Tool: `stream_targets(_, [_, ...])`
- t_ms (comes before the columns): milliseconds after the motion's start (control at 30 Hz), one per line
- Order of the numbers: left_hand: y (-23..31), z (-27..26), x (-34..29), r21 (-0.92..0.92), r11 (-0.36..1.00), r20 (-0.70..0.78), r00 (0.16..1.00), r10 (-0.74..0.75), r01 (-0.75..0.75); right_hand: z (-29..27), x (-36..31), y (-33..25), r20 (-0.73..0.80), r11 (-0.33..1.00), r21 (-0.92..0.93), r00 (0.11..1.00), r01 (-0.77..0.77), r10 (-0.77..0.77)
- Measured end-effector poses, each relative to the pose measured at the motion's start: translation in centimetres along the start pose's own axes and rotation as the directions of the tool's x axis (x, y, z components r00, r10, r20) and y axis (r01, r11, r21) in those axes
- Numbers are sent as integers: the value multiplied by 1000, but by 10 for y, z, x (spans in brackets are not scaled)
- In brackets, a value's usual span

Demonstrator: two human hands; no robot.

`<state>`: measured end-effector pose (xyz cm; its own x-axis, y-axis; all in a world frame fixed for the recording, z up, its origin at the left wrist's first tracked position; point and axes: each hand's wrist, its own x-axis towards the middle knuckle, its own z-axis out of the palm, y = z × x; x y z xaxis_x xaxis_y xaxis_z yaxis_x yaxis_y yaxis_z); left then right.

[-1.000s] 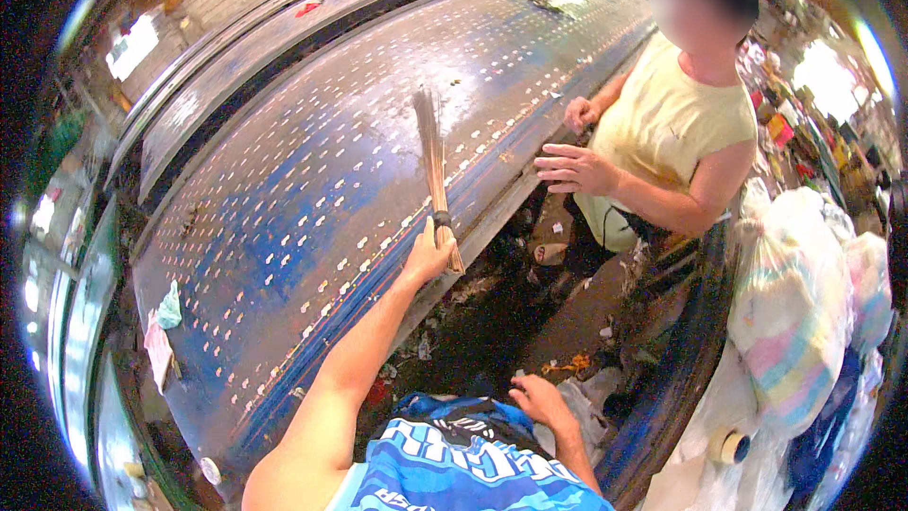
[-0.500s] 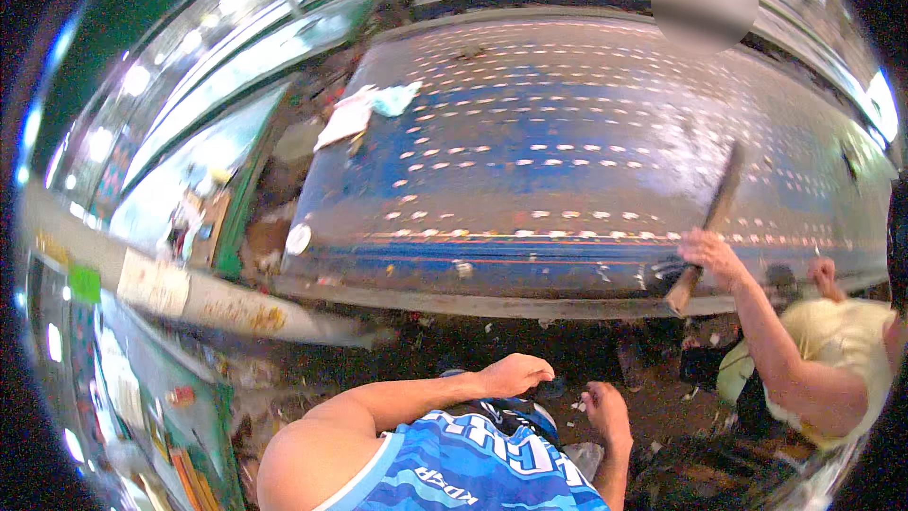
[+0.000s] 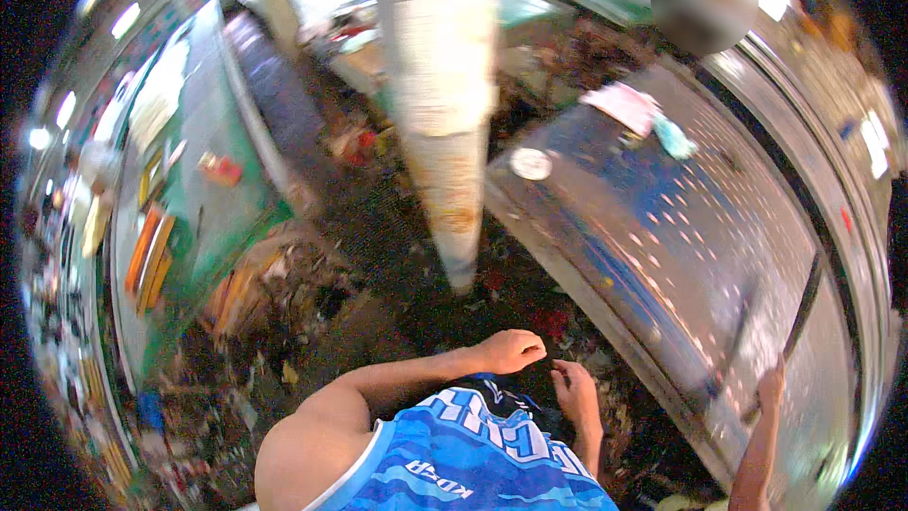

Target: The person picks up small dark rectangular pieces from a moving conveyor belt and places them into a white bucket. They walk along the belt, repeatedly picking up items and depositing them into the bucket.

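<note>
One left hand [image 3: 514,351], fingers curled in, and one right hand [image 3: 577,396], fingers bent, hang just beside each other, left of the perforated table [image 3: 724,194]; whether either pinches anything, I cannot tell. One blue shirt [image 3: 473,459], nearest them, is also left of the table. On the table: one pink sheet [image 3: 622,108], one teal cloth [image 3: 673,140], one white disc [image 3: 531,165]. Over it, one co-worker's hand [image 3: 771,388] holds one dark broom [image 3: 806,303].

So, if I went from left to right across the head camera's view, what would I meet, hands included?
Orange strips, red item, pale pillar, the wearer's left hand, their right hand, teal cloth, another person's hand, small red scrap.
</note>
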<state>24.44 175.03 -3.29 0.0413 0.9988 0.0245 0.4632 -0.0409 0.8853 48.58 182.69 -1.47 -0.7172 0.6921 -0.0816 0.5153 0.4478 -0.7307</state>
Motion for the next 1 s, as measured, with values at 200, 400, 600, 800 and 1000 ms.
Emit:
stream_targets(200, [-61, -124, -111, 39, 972, -183, 958, -222, 233, 70, 107, -140, 320, 936, 56, 881, 349, -348])
stream_targets(400, [-103, -183, -191, -144, 849, -469, 720, -511, 508, 109, 192, -186, 549, 888, 109, 717, 448, -429])
stream_targets(600, [-116, -197, -206, -522, 699, -611, 357, -707, 489, 162, 263, -221, 617, 832, 234, 585, 503, -527])
stream_targets(800, [-144, -247, -190, -263, 828, -705, 487, -515, 496, 200, 307, -282, 660, 802, 319, 489, 506, -571])
stream_targets(1000, [-176, -323, -158, -185, 892, -753, 523, -399, 413, 255, 334, -285, 586, 803, 448, 548, 394, -596])
